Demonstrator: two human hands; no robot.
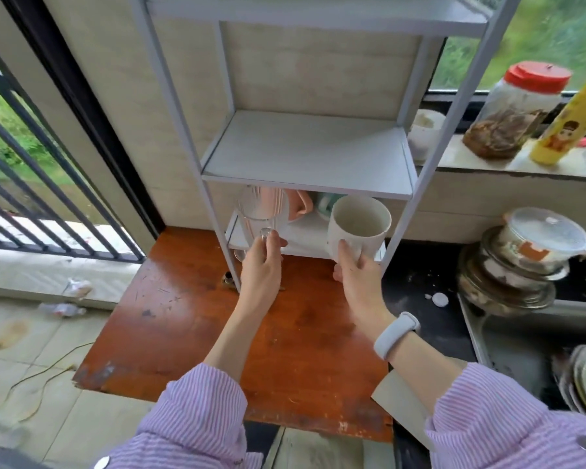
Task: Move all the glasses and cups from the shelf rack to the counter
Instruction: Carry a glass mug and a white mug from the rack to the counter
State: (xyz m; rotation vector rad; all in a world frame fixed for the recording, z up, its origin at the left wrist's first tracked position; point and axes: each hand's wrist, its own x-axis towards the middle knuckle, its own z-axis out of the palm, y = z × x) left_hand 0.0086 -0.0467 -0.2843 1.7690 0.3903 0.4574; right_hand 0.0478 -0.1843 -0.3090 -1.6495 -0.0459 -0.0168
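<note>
The white metal shelf rack (307, 147) stands on the scratched reddish-brown wooden surface (190, 319), its middle shelf bare, while on its lowest shelf, partly hidden behind, sit a pink cup (300, 204) and beside it a greenish cup (325, 203), both toward the back.

Just beyond the fingers (273, 240), the bottom shelf (305, 236) is crowded by a pink cup (300, 206); below them, open wooden surface (190, 319) is left.
</note>
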